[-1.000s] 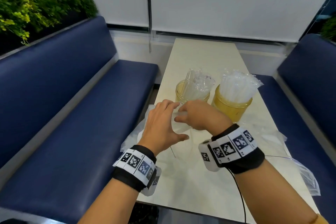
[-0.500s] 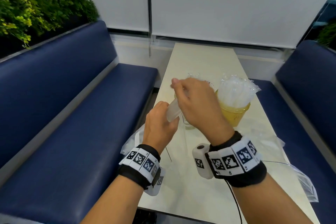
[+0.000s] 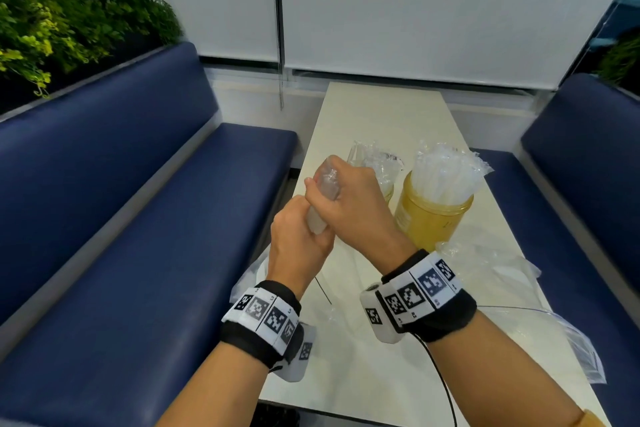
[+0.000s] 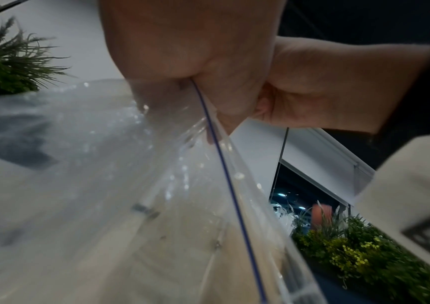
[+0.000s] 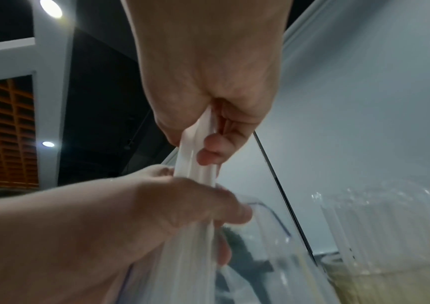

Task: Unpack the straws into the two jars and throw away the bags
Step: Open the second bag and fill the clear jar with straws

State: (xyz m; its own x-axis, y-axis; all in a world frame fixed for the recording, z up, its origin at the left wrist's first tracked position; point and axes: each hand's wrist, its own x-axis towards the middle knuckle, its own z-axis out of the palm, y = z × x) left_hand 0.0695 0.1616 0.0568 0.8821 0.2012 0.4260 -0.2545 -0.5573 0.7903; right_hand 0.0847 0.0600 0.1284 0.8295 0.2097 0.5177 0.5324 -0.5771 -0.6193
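Above the table's left edge, my right hand (image 3: 334, 192) grips the top of a bundle of white straws (image 3: 317, 224) that stands in a clear zip bag (image 4: 130, 185). Just below, my left hand (image 3: 304, 230) grips the bag's mouth around the bundle. The right wrist view shows the straws (image 5: 198, 160) running from my right fist down into the bag (image 5: 247, 257) under my left fingers (image 5: 196, 203). An amber jar (image 3: 429, 218) packed with wrapped straws stands right of my hands. The second jar (image 3: 388, 189), partly hidden behind my right hand, holds a few.
Empty clear bags lie on the cream table (image 3: 381, 107): one by the amber jar (image 3: 491, 263), one at the right edge (image 3: 581, 350), one under my left wrist (image 3: 249, 277). Blue benches (image 3: 138, 218) flank the table. A thin cable runs from my right wrist.
Both hands rose from the table with the bag. My right hand went from touching the bag to gripping the straw bundle above my left fist.
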